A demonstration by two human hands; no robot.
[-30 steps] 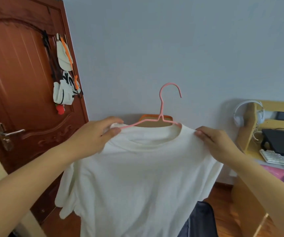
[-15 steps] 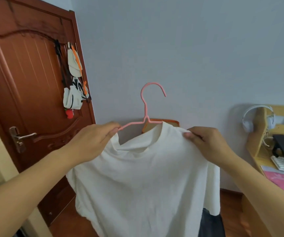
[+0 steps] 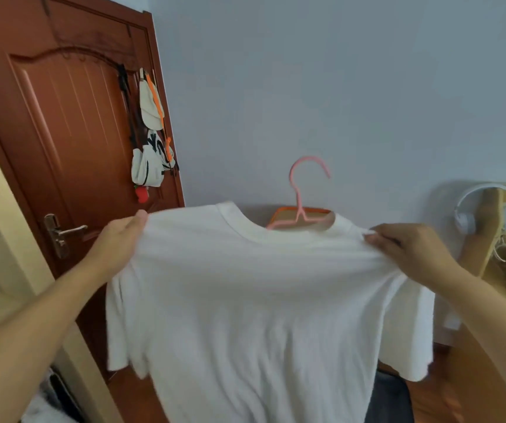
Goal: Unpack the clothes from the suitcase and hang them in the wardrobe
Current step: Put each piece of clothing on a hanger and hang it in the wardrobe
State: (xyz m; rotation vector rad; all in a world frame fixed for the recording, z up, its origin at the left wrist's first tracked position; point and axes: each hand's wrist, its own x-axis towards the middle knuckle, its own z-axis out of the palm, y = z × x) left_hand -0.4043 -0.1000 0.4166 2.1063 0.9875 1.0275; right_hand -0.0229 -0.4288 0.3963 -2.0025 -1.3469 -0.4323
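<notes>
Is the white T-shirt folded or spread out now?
Spread out: the left hand and right hand hold the white T-shirt stretched by its shoulders.

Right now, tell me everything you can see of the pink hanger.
The pink hanger is thin, probably coated wire. Its open hook stands upright above the white T-shirt, curving to the right. Only the hook, the neck and the top of its shoulders show through the collar; the rest is hidden inside the shirt. No hand visibly touches it directly.

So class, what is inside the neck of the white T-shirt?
A pink hanger pokes out of the T-shirt collar, hook up. Its arms are mostly hidden under the cloth, which the left hand and right hand hold.
</notes>
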